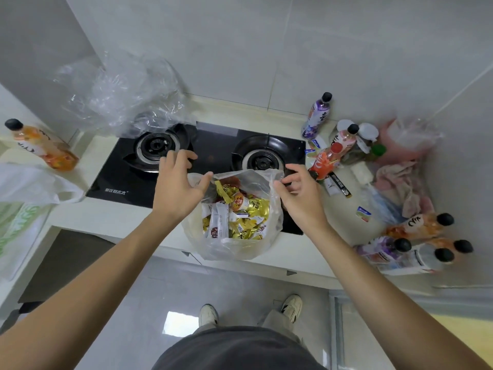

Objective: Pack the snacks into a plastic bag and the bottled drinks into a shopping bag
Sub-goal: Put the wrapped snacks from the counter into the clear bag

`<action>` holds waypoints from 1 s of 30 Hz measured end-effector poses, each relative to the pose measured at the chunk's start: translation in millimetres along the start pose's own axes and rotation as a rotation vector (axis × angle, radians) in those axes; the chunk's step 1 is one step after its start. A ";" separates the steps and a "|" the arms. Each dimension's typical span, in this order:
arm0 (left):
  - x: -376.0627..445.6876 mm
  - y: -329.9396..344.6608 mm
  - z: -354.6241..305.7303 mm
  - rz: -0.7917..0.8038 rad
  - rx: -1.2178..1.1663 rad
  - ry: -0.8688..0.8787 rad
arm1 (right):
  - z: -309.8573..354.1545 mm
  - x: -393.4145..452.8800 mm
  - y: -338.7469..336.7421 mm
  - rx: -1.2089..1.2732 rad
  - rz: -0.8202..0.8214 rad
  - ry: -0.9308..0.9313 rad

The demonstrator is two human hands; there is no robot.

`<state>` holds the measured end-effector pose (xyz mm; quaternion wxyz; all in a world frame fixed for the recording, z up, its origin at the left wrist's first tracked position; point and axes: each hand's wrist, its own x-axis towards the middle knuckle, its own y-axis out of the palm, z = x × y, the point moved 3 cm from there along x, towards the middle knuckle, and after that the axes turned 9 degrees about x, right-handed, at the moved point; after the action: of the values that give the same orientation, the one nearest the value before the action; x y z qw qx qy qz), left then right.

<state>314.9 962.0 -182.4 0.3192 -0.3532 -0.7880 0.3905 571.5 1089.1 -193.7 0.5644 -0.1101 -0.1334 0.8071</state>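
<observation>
My left hand (pixel 179 182) pinches plastic bag (pixel 234 244) rim, right hand (pixel 298 194) pinches opposite rim. Bag sits at stove (pixel 213 148) front edge, full of snacks (pixel 240 217). Film thin, limp, slippery; I judge load light, best gathered by rim.

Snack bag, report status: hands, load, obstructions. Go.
Left hand and right hand pinch the snack bag rim, holding it open. Snacks inside. Bottles unpacked on the counter. Nothing blocking.
</observation>
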 end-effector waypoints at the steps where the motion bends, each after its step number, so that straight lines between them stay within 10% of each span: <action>1: 2.8 -1.2 -12.7 0.008 0.001 0.067 | 0.8 -1.8 -5.6 -0.009 -0.024 -0.008; 13: -3.9 79.6 -212.5 0.264 -0.167 0.519 | -58.5 14.1 -138.6 -0.241 -0.027 0.245; 30: -9.1 316.7 -280.2 0.807 0.358 0.133 | -187.4 133.7 -230.0 -0.910 0.594 0.429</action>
<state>635.4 1205.0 -313.1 0.2473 -0.5959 -0.4849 0.5905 790.5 1307.1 -295.4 0.2241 -0.5354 -0.3127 0.7519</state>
